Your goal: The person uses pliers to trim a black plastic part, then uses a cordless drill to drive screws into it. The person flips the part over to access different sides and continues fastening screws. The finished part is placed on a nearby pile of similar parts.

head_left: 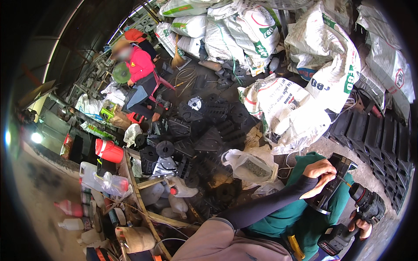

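Note:
A black moulded part [324, 198] rests across my lap on green trousers [274, 215]. My left hand [320, 172], in a dark sleeve, lies on its upper face with thumb and fingers pinched together; whatever is between them is too small to make out. Wrapped round the grip of a cordless drill [370, 205] is my right hand [360, 225]. The drill's gold-coloured bit points toward the part, its tip close to my left fingertips. Whether the tip touches anything cannot be told.
Black parts stand stacked [370, 139] at my right. An open clear bag [252, 167] of small pieces lies ahead, beside a large heap of black parts [209, 135]. White sacks [244, 35] line the back. Jugs [178, 191] crowd the left. Another person [141, 65] sits far left.

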The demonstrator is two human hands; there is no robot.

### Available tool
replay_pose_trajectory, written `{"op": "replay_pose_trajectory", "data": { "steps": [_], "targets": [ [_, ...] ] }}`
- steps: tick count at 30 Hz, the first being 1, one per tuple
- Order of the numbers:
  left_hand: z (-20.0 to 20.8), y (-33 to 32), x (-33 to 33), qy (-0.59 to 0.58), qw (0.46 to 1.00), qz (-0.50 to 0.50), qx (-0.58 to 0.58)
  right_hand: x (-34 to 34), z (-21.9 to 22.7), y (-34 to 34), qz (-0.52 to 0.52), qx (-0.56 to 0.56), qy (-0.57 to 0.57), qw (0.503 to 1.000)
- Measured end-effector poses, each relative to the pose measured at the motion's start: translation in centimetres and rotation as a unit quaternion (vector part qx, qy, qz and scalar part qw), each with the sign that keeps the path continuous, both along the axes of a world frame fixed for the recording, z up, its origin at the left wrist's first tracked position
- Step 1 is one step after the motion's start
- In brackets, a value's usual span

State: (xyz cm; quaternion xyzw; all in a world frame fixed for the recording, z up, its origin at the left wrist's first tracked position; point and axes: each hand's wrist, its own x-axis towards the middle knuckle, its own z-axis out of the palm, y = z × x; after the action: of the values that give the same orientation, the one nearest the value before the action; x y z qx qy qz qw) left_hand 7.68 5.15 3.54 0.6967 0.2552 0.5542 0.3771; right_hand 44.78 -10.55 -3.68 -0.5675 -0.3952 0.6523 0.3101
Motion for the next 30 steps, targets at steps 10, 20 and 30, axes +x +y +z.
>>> {"op": "replay_pose_trajectory", "data": {
  "steps": [10, 20, 30],
  "targets": [
    [-0.2, 0.1, 0.2, -0.019, 1.0, -0.011, 0.001, 0.7, -1.3, -0.8, -0.053, -0.107, 0.002, 0.993],
    [0.0, 0.4, 0.0, 0.007, 1.0, -0.009, 0.026, 2.9, -4.8, -2.0, -0.051, -0.021, 0.051, 0.997],
    [-0.2, 0.4, 0.2, -0.018, 0.999, -0.016, 0.036, 0.0, -0.8, -1.0, -0.082, 0.012, 0.175, 0.981]
  ]
}}
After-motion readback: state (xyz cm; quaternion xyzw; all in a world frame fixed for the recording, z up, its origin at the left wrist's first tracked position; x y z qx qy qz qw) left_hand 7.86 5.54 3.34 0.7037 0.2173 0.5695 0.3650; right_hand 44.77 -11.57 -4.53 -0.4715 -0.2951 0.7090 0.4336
